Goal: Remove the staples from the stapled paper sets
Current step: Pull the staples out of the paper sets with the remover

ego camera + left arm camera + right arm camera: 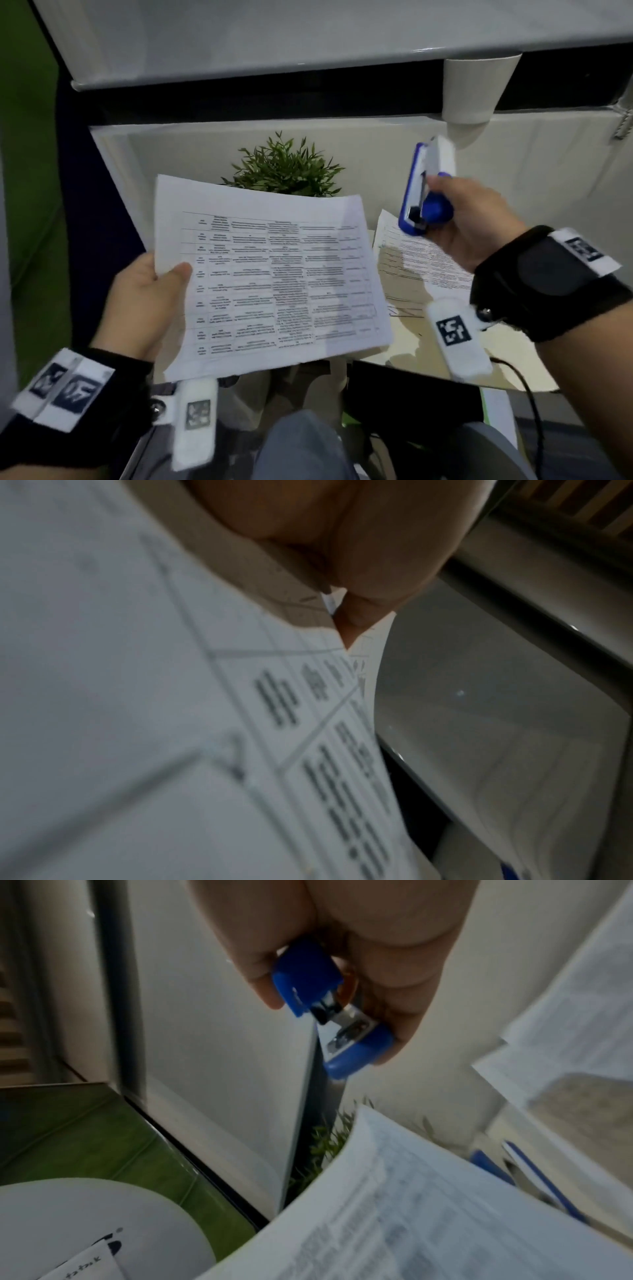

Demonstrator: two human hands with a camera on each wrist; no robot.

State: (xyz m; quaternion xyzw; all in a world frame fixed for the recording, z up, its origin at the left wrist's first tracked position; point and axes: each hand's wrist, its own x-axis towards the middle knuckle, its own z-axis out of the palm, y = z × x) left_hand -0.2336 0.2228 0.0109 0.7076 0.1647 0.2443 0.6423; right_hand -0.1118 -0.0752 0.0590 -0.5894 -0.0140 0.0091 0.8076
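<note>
A white paper set printed with a table hangs in the air above the desk. My left hand pinches its left edge, thumb on top; the left wrist view shows the sheets close up under my thumb. My right hand grips a blue stapler held upright to the right of the paper set; in the right wrist view its blue body and metal mouth sit between my fingers. No staple is visible on the held sheets.
More printed sheets lie on the cream desk under my right hand. A small green plant stands behind the held paper. A white cup sits at the back right. A cable trails at the right.
</note>
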